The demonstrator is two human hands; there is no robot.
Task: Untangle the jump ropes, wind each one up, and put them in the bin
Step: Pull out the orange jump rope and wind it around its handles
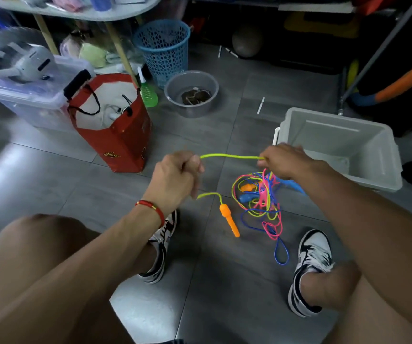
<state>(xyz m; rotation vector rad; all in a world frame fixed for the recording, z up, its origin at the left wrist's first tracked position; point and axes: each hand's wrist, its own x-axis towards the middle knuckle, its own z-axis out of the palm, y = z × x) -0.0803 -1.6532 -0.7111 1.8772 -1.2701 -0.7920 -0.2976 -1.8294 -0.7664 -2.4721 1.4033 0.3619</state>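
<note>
Hands are stretching the thin yellow-green plastic jump rope [232,156] taut: left hand [175,175] fisting it, right hand [283,160] pinching it above the multicoloured rope tangle [259,202] beside the grey plastic bin [363,181]. Draw slack gradually, avoiding tightening knots.

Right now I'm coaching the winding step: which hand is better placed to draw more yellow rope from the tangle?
Right hand: it pinches the yellow rope directly above the tangle; the left hand anchors it.

Bin [388,155] mouth open; rope tangle [259,194] probably just beside.
</note>
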